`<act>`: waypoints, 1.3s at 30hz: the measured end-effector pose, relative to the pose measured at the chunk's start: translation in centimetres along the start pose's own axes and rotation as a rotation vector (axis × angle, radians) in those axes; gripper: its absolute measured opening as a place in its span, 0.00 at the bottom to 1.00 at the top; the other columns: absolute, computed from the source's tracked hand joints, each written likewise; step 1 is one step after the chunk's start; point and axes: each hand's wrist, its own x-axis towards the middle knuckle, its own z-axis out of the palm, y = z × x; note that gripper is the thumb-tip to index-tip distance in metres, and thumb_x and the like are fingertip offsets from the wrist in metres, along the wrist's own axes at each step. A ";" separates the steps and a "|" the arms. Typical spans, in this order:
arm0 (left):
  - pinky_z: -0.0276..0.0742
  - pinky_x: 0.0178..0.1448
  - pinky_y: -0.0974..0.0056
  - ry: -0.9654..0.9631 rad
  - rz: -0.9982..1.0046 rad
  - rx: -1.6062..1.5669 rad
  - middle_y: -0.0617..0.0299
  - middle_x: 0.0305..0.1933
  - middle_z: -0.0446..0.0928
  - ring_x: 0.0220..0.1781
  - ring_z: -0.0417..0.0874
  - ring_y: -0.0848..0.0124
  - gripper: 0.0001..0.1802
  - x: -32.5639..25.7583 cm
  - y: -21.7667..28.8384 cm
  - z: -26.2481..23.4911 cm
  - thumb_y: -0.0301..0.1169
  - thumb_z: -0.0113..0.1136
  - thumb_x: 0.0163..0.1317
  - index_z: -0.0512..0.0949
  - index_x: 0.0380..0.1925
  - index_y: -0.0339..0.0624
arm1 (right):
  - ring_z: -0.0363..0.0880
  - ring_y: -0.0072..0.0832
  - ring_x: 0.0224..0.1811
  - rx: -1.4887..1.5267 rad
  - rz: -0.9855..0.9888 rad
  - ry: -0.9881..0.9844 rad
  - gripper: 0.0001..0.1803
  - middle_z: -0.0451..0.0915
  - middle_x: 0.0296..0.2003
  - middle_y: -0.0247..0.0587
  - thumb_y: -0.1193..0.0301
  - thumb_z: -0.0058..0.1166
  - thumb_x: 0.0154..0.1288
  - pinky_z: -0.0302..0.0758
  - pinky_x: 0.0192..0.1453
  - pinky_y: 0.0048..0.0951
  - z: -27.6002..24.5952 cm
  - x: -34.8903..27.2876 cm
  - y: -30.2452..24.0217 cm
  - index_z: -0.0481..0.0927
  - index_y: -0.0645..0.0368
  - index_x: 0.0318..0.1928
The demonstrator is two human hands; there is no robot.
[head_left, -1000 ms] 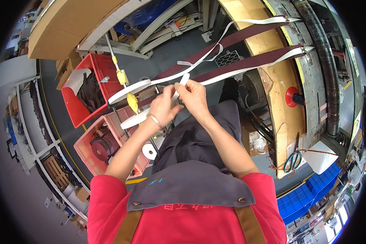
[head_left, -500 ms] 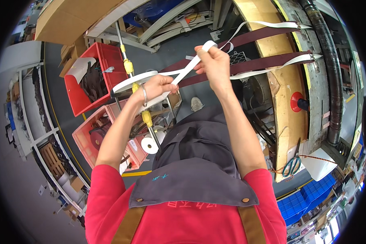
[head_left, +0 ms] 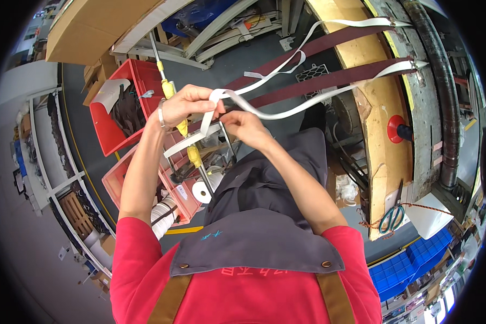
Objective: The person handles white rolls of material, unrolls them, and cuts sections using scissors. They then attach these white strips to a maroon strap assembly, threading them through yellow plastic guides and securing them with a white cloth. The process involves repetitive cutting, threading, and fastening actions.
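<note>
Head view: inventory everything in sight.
tapes: at least two, white, bench to hands
bands: two, maroon, beside tapes
bench: one, tan, right
scissors: one, teal, bench end
spool: one, red/black, bench
wrapped rod: one, silver/yellow, left
red crate: one, red, left
pink crate: one, pink, below red crate
bins: at least two, blue, lower right
large box: one, brown, upper left
apron: one, grey, lower centre
left hand: one, bare, on tape
right hand: one, bare, beside left

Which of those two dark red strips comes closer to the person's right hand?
The lower strip, the one nearer the person's body: it runs down close to the right hand, while the upper strip lies farther off.
</note>
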 end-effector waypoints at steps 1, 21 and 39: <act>0.69 0.38 0.72 0.002 -0.003 0.000 0.63 0.26 0.76 0.30 0.75 0.77 0.13 -0.3 -0.1 -0.3 0.36 0.56 0.57 0.78 0.30 0.35 | 0.78 0.29 0.31 -0.078 -0.019 0.001 0.15 0.79 0.28 0.43 0.74 0.48 0.49 0.72 0.38 0.29 0.4 -0.2 0.1 0.79 0.61 0.39; 0.66 0.40 0.65 -0.264 0.139 0.256 0.58 0.30 0.76 0.34 0.73 0.67 0.14 -4.3 4.3 -0.4 0.38 0.58 0.54 0.79 0.26 0.36 | 0.76 0.43 0.31 -0.470 -0.510 0.128 0.05 0.76 0.26 0.44 0.74 0.47 0.52 0.72 0.35 0.41 2.4 -0.5 0.7 0.73 0.59 0.31; 0.67 0.42 0.62 -0.230 0.096 0.239 0.57 0.32 0.76 0.36 0.74 0.66 0.14 -6.3 4.1 -1.2 0.37 0.59 0.53 0.80 0.27 0.36 | 0.76 0.39 0.32 -0.389 -0.451 -0.166 0.10 0.77 0.28 0.40 0.72 0.46 0.46 0.72 0.37 0.36 2.1 0.5 -5.1 0.78 0.59 0.30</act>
